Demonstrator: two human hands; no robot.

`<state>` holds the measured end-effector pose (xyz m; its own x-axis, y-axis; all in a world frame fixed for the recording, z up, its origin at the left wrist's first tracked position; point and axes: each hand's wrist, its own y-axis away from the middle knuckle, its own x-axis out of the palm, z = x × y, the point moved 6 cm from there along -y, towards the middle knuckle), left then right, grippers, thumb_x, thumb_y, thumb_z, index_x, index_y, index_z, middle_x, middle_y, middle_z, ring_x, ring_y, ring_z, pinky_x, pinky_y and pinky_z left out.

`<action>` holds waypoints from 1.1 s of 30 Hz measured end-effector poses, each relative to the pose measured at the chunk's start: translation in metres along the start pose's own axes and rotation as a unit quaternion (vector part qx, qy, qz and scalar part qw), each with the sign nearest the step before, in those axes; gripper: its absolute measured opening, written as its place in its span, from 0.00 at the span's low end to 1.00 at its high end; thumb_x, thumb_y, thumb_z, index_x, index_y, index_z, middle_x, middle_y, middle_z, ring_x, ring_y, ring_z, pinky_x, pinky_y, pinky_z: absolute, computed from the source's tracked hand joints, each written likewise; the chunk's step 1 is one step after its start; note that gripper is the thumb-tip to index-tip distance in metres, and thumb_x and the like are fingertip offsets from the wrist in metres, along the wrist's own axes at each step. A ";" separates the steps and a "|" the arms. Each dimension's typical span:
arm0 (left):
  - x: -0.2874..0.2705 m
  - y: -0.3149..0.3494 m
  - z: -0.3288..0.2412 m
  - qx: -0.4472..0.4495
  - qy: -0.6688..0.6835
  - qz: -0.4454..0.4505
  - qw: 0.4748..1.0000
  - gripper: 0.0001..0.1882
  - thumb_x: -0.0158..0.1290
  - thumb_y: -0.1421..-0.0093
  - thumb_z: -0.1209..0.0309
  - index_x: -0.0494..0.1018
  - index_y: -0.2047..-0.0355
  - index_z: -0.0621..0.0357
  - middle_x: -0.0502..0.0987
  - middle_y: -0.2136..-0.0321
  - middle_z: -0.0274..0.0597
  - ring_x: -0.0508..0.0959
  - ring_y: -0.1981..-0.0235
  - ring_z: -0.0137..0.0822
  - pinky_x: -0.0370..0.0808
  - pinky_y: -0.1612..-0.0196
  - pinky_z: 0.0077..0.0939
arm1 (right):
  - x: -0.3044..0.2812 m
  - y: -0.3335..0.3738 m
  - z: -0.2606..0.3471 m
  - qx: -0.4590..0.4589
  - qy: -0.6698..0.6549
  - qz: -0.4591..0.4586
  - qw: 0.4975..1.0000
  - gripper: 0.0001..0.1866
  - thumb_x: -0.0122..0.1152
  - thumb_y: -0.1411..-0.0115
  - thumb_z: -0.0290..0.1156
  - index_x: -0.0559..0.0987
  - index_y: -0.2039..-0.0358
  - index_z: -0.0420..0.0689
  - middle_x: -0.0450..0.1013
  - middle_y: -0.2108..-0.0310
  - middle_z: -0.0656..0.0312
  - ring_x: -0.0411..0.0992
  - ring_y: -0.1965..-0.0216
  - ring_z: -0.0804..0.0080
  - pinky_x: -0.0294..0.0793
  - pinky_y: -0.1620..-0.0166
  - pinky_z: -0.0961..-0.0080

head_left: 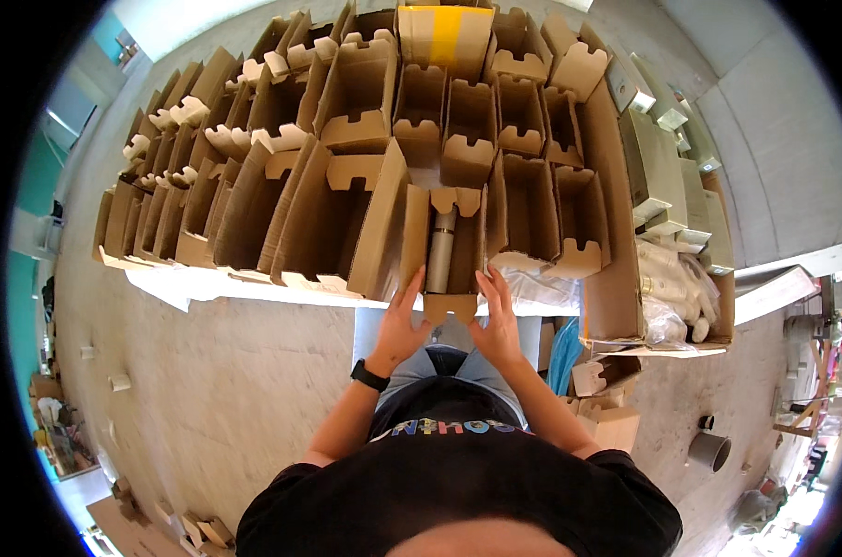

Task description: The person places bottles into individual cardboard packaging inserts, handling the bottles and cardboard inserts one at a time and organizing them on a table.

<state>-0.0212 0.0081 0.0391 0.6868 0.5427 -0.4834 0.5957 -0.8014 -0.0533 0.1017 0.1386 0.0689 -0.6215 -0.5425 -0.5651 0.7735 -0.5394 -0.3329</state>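
A narrow open cardboard box [450, 304] stands at the table's near edge, right in front of me. Inside it, along its left side, lies a greyish metallic cylinder [441, 255]. My left hand [400, 330] grips the box's near left corner, its thumb by the front flap. At the near right corner my right hand [498, 325] holds the same box, fingers along the outer side. A wider open box [328, 237] sits to the left of my left hand. To the right of my right hand is another open box [529, 209].
Rows of open cardboard boxes [356, 84] crowd the table, one taped in yellow [446, 37] at the back. A large carton [616, 306] at the right holds olive boxes [653, 172] and plastic-wrapped pale items [667, 283]. Small cartons [611, 422] and a grey bucket [710, 451] stand below, right.
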 end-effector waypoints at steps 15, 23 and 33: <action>0.010 -0.001 -0.011 0.160 -0.089 -0.002 0.983 0.44 0.58 0.54 0.76 0.55 0.34 0.53 0.55 0.34 0.56 0.57 0.35 0.56 0.56 0.34 0.47 | 0.004 0.008 -0.015 0.033 -0.067 -0.024 0.997 0.42 0.61 0.52 0.12 0.60 0.36 0.45 0.55 0.36 0.46 0.63 0.40 0.46 0.74 0.46 0.63; 0.006 -0.011 -0.008 0.102 -0.111 -0.022 0.988 0.46 0.64 0.49 0.66 0.51 0.34 0.60 0.63 0.38 0.50 0.60 0.35 0.52 0.56 0.34 0.44 | 0.004 0.005 -0.015 0.027 -0.101 -0.037 0.994 0.41 0.60 0.52 0.11 0.60 0.37 0.45 0.55 0.36 0.46 0.63 0.40 0.48 0.77 0.48 0.65; 0.016 -0.015 0.005 0.042 0.076 -0.143 0.986 0.29 0.56 0.39 0.70 0.61 0.40 0.63 0.71 0.45 0.50 0.69 0.43 0.47 0.63 0.40 0.36 | 0.006 0.010 -0.019 0.054 -0.098 -0.035 0.993 0.41 0.64 0.49 0.15 0.60 0.36 0.45 0.56 0.36 0.46 0.63 0.40 0.50 0.78 0.49 0.67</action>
<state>-0.0211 0.0277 0.0273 0.5537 0.7763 -0.3012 0.7425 -0.6241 -0.2433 0.1080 0.1422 0.0473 -0.6931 -0.6110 -0.3824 0.7168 -0.6400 -0.2768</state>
